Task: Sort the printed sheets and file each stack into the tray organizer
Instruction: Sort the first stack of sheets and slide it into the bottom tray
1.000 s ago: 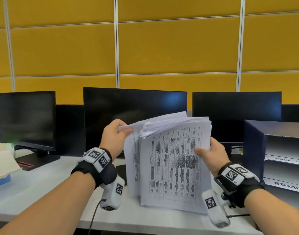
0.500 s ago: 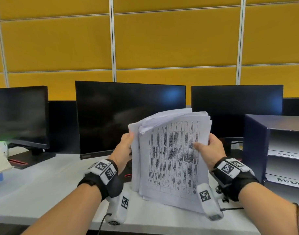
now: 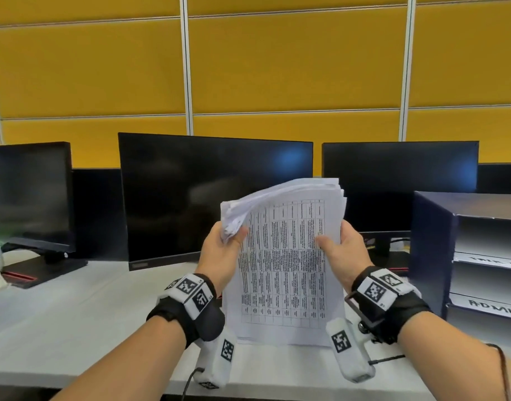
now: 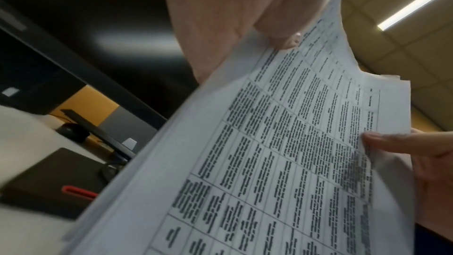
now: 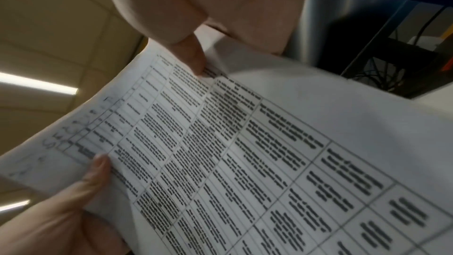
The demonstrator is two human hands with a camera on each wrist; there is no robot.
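I hold a thick stack of printed sheets (image 3: 286, 264) upright above the desk, a dense table on the front page (image 4: 282, 162) (image 5: 245, 162). My left hand (image 3: 222, 250) grips the stack's left edge, thumb on the front page. My right hand (image 3: 339, 250) grips the right edge the same way. The sheets' upper left corners fan apart. The dark blue tray organizer (image 3: 433, 250) stands at the right, with labelled shelves; its lowest visible label reads ADMIN.
Three dark monitors (image 3: 213, 195) line the back of the white desk (image 3: 74, 322) before a yellow wall. A monitor base with a red strip (image 3: 34, 273) sits at the left. A cable (image 3: 387, 360) trails from my right wrist.
My left hand has slid from the stack's top left corner down to its left edge, squaring the sheets together. The stack sits more upright and centred between both hands.
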